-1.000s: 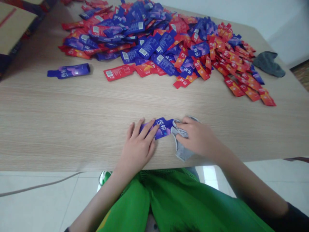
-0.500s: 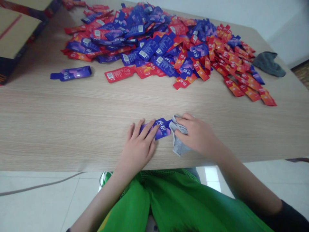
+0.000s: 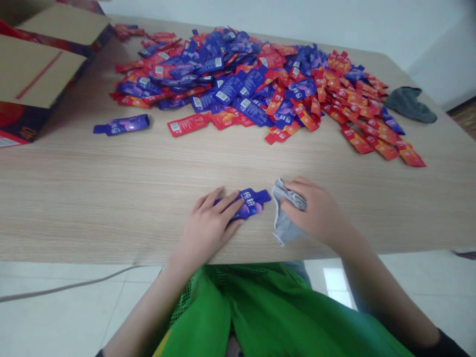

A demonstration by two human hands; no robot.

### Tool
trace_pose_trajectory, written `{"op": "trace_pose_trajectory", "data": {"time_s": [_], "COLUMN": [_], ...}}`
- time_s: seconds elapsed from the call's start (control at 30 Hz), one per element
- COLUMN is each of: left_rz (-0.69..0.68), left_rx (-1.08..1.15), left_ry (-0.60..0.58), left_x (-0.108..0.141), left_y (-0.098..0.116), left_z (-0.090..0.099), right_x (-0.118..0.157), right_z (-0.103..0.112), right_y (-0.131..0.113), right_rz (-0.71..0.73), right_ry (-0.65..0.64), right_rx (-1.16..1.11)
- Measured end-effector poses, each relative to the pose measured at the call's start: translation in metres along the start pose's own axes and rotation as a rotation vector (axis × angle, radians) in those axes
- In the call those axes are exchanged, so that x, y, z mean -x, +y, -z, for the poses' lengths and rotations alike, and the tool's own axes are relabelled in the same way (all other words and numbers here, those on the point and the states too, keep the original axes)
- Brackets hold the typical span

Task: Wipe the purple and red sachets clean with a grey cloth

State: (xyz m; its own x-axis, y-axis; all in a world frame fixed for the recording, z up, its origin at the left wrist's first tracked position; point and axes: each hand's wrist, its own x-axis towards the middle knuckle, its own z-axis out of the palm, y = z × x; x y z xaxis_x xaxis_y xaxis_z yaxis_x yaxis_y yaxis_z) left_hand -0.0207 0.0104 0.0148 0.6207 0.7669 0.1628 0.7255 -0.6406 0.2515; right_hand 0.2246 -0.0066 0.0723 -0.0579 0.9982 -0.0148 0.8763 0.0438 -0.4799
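A purple sachet (image 3: 250,204) with white characters lies on the table near its front edge, its narrow neck pointing right. My left hand (image 3: 208,220) holds it from the left, fingers over its top and thumb along the lower edge, hiding its left end. My right hand (image 3: 316,208) is closed on a crumpled light grey cloth (image 3: 284,220), just right of the neck. A small gap shows between cloth and sachet.
A big heap of purple and red-orange sachets (image 3: 230,87) covers the table's back. A lone purple sachet (image 3: 126,125) lies left of it. An open cardboard box (image 3: 44,69) stands at the far left. A dark grey cloth (image 3: 411,104) lies at the right.
My right hand with the cloth has drawn back right, off the sachet's neck, which now shows fully. My left fingers have come closer together. The view has shifted, showing more of the box.
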Motion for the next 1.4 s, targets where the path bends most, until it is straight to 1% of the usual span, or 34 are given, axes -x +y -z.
{"op": "trace_pose_trajectory", "data": {"time_s": [0.07, 0.13, 0.23, 0.3, 0.33, 0.4, 0.47, 0.5, 0.57, 0.63, 0.7, 0.77, 0.83, 0.93, 1.03, 1.1, 1.17, 1.23, 1.27, 1.4], "left_rz": [-0.029, -0.009, 0.089, 0.121, 0.129, 0.147, 0.167, 0.161, 0.11, 0.062, 0.056, 0.07, 0.087, 0.1, 0.092, 0.085, 0.082, 0.089, 0.094, 0.109], "left_rx": [0.014, 0.033, 0.024, -0.003, -0.018, -0.042, -0.024, 0.002, 0.055, 0.056, 0.049, 0.057, 0.067, 0.079, 0.091, 0.094, 0.097, 0.097, 0.096, 0.097], "left_ry": [0.007, 0.003, -0.075, -0.1, -0.078, 0.022, 0.112, 0.119, 0.07, 0.027, 0.005, -0.001, 0.006, 0.017, 0.011, 0.005, 0.006, 0.009, 0.011, 0.013], "left_x": [-0.005, -0.012, -0.023, -0.029, -0.03, -0.027, -0.018, -0.012, 0.001, 0.012, 0.019, 0.021, 0.02, 0.018, 0.018, 0.018, 0.019, 0.018, 0.018, 0.017], "left_y": [-0.006, -0.013, -0.019, -0.019, -0.018, -0.013, -0.006, -0.003, 0.001, 0.002, 0.001, 0.0, 0.0, 0.002, 0.001, 0.0, 0.0, 0.0, 0.001, 0.003], "left_z": [0.01, 0.022, 0.033, 0.035, 0.034, 0.029, 0.023, 0.019, 0.009, -0.001, -0.01, -0.014, -0.015, -0.014, -0.013, -0.013, -0.013, -0.013, -0.013, -0.012], "right_x": [0.003, 0.005, 0.005, 0.005, 0.004, 0.003, -0.001, -0.003, -0.008, -0.014, -0.019, -0.021, -0.02, -0.018, -0.018, -0.018, -0.017, -0.016, -0.015, -0.015], "right_z": [0.004, 0.003, -0.004, -0.009, -0.011, -0.013, -0.012, -0.012, -0.012, -0.016, -0.022, -0.027, -0.027, -0.02, -0.014, -0.016, -0.02, -0.024, -0.024, -0.015], "right_y": [0.003, 0.005, 0.005, 0.005, 0.005, 0.006, 0.005, 0.004, -0.001, -0.008, -0.016, -0.019, -0.017, -0.011, -0.011, -0.016, -0.021, -0.022, -0.021, -0.013], "right_rz": [0.022, 0.049, 0.091, 0.114, 0.118, 0.107, 0.076, 0.061, 0.05, 0.071, 0.113, 0.144, 0.127, 0.043, 0.003, 0.029, 0.091, 0.141, 0.137, 0.004], "right_ry": [0.069, 0.093, 0.055, 0.024, 0.017, -0.004, -0.051, -0.08, -0.128, -0.153, -0.184, -0.224, -0.258, -0.286, -0.274, -0.243, -0.231, -0.26, -0.275, -0.28], "right_rx": [-0.079, -0.139, -0.2, -0.225, -0.227, -0.213, -0.172, -0.141, -0.062, 0.041, 0.156, 0.251, 0.307, 0.357, 0.397, 0.407, 0.397, 0.373, 0.365, 0.4]}}
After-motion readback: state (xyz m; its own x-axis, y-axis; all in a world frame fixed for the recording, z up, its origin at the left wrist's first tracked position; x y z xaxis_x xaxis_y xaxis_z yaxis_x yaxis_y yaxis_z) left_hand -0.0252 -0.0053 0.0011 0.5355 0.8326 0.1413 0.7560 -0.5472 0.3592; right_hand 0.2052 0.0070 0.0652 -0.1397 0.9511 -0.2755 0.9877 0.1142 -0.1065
